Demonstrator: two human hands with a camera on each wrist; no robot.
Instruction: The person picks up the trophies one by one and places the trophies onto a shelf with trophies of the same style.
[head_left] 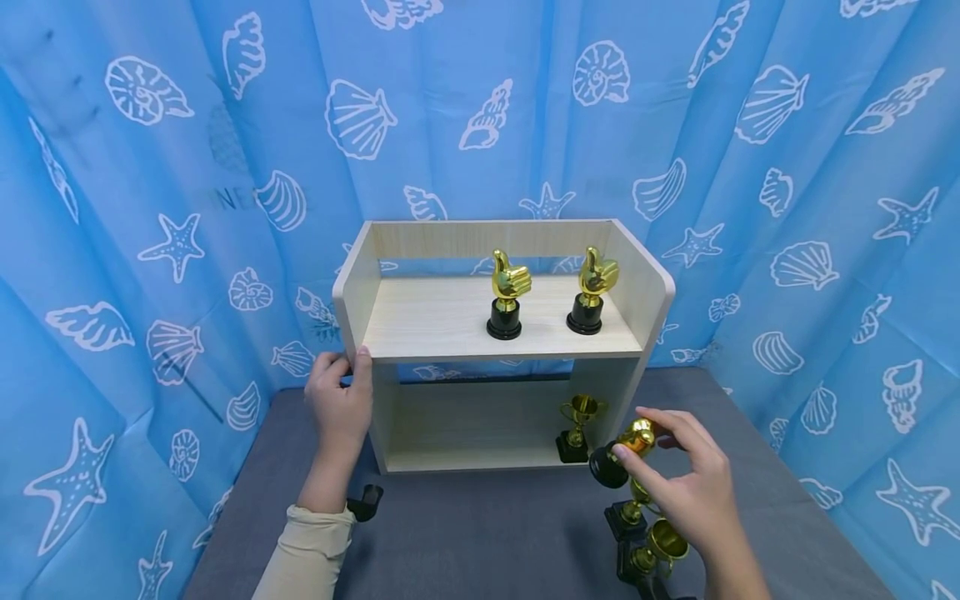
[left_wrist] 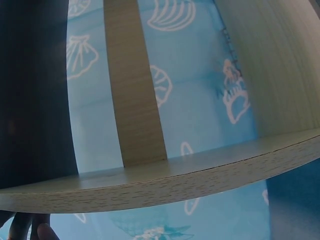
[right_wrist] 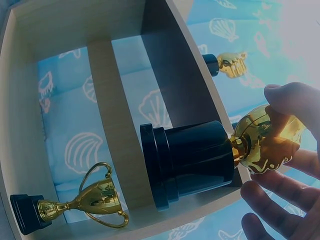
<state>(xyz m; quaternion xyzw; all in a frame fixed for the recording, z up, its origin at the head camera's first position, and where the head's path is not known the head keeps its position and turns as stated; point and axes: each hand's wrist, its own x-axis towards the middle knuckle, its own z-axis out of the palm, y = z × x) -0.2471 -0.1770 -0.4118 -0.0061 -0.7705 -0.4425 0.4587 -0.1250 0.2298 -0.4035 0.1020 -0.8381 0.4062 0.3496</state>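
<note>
My right hand (head_left: 693,475) pinches a thumbs-up trophy (right_wrist: 187,162) by its gold top, thumb on one side and fingers on the other. Its black base tilts down and left, in front of the right end of a light wooden two-tier shelf (head_left: 442,333). My left hand (head_left: 341,404) grips the shelf's left side panel at the middle board's height; in the left wrist view only some fingertips (left_wrist: 30,227) show below the panel. Two more thumbs-up trophies, one left (head_left: 506,296) and one right (head_left: 591,292), stand on the upper tier. A two-handled cup trophy (head_left: 575,429) stands at the lower tier's right.
Cup trophies (head_left: 663,542) stand on the grey tabletop (head_left: 465,533) below my right hand, partly hidden by it. A small black object (head_left: 365,502) shows beside my left wrist. Behind the shelf hangs a blue curtain (head_left: 465,183) with a white shell print.
</note>
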